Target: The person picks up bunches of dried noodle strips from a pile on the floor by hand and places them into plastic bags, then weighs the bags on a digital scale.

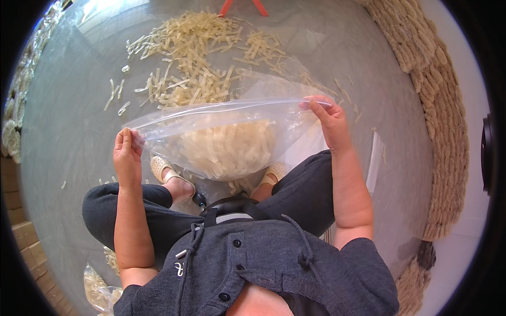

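A large clear plastic zip bag hangs stretched between my two hands, in front of my knees. Flat, pale yellow strips fill its lower part. My left hand pinches the left end of the bag's top edge between thumb and fingers. At the other end, my right hand grips the zip edge near its right corner. The top edge runs nearly straight between them, slightly higher on the right. Whether the zip is sealed along its length cannot be made out.
Loose strips lie in a heap on the grey floor beyond the bag. Flat plastic bags lie right of my knee. Filled bags stand behind left. Beige bundles line the right wall. Red legs stand ahead.
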### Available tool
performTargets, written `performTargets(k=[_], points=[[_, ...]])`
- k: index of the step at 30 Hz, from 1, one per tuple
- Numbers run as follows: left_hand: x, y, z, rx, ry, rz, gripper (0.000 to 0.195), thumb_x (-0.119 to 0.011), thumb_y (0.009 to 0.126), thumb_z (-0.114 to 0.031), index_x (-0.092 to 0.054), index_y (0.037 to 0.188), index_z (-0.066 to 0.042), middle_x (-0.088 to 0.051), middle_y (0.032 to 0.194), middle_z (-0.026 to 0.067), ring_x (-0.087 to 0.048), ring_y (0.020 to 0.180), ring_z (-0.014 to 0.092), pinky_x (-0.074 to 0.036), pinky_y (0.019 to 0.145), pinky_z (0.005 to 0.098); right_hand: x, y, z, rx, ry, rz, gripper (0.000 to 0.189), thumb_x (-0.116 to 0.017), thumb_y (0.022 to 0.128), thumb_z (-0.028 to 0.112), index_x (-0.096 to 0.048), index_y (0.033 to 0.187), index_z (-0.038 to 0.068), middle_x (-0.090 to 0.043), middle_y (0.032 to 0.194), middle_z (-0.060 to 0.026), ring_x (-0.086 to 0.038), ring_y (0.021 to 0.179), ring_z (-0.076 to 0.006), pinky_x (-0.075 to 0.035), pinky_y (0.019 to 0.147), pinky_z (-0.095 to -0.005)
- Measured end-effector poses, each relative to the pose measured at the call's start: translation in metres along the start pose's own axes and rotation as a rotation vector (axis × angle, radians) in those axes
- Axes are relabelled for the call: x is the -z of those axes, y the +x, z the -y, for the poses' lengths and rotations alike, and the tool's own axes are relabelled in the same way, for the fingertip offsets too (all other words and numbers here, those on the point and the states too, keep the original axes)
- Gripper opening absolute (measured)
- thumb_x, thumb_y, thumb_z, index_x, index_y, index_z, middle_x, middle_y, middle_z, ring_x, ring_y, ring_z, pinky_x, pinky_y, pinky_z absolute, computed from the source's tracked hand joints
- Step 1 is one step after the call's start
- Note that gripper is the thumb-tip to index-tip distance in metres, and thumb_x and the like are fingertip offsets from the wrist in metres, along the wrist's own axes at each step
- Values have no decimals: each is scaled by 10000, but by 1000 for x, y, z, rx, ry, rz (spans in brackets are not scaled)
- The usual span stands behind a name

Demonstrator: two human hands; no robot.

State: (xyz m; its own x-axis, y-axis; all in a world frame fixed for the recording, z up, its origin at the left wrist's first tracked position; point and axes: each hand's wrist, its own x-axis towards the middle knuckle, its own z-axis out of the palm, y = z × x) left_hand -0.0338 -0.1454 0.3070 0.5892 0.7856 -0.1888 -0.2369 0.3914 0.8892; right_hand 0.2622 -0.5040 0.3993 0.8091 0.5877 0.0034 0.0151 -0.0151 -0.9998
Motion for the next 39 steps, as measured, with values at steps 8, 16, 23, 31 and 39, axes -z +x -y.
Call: performTargets(k=[8,16,23,31,39], points=[[6,0,0,-3,30,-72,126,-549,985,-222,-595,996,-105,-619,913,-37,-578,863,44,-466,822,234,-13,2,-18,104,172,-127,147,-639,911,145,-689,946,11,-683,861,-58,-625,801,-150,-476,819,-302],[-2,-5,0,-19,54,8,147,-549,984,-213,-603,1018,-80,-629,928,-5,-578,878,68,-451,823,231,-15,0,-21,156,-10,-362,161,-583,928,115,-677,882,-7,-642,750,-53,-583,694,-129,-473,685,-258],[-6,-8,-1,-21,-17,53,143,-548,983,-197,-605,1039,-78,-632,934,-1,-582,869,81,-460,831,246,-4,6,-26,57,471,-361,166,-570,919,101,-666,871,-26,-646,761,-72,-599,704,-148,-483,696,-276],[10,1,-20,-46,-22,-81,218,-492,998,-169,-597,1159,-67,-658,1057,69,-604,991,146,-465,902,311,-4,6,-16,98,282,-220,290,-482,980,182,-668,935,-37,-670,869,-107,-619,781,-184,-490,764,-306],[-193,-21,-47,-979,1109,342,480,-725,811,-305,-594,1231,-114,-642,1163,100,-538,1168,285,-372,1025,414,-7,18,-16,103,344,-136,309,-468,988,199,-660,955,-41,-671,910,-113,-620,850,-192,-466,830,-317]])
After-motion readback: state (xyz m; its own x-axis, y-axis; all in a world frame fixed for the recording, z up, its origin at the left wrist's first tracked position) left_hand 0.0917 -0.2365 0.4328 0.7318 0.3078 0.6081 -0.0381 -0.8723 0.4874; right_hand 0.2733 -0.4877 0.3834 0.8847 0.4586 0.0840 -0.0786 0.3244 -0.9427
